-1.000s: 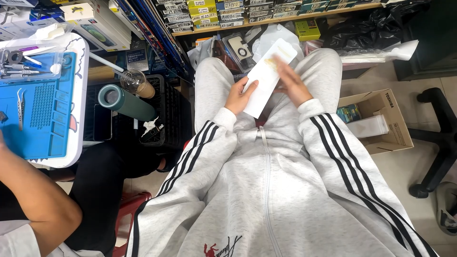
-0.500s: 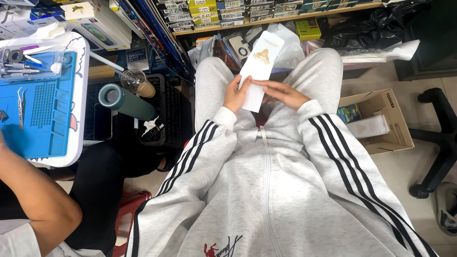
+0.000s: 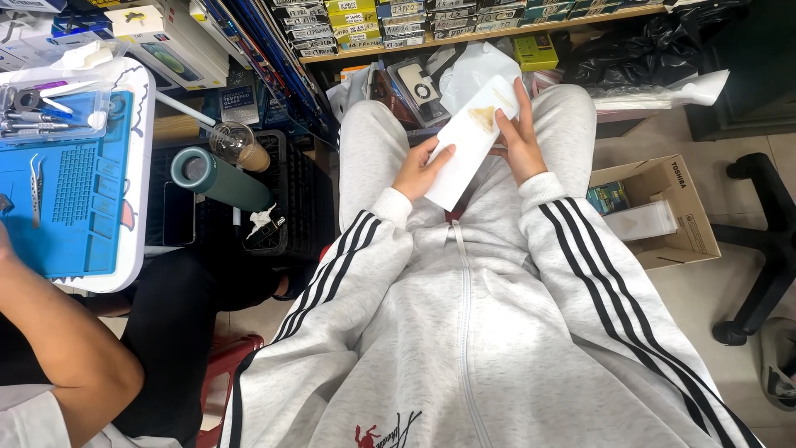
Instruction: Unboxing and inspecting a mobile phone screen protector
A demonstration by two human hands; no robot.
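A long white box point(image 3: 469, 139) with a gold mark near its far end lies tilted over my lap, between my knees in grey trousers. My left hand point(image 3: 421, 168) grips its near left edge, thumb on top. My right hand point(image 3: 521, 137) holds its right side, fingers along the far edge. Both sleeves are grey with black stripes.
Another person's bare arm point(image 3: 58, 340) reaches in at lower left by a blue work mat point(image 3: 62, 195) with tweezers. A green bottle point(image 3: 217, 178) lies on a black crate. An open cardboard box point(image 3: 655, 211) and black office chair point(image 3: 759, 249) stand at right. Shelves of small boxes point(image 3: 390, 25) ahead.
The white box turned in my hands, its gold mark now showing on top. My right hand moved from the box's near side up to its far right edge.
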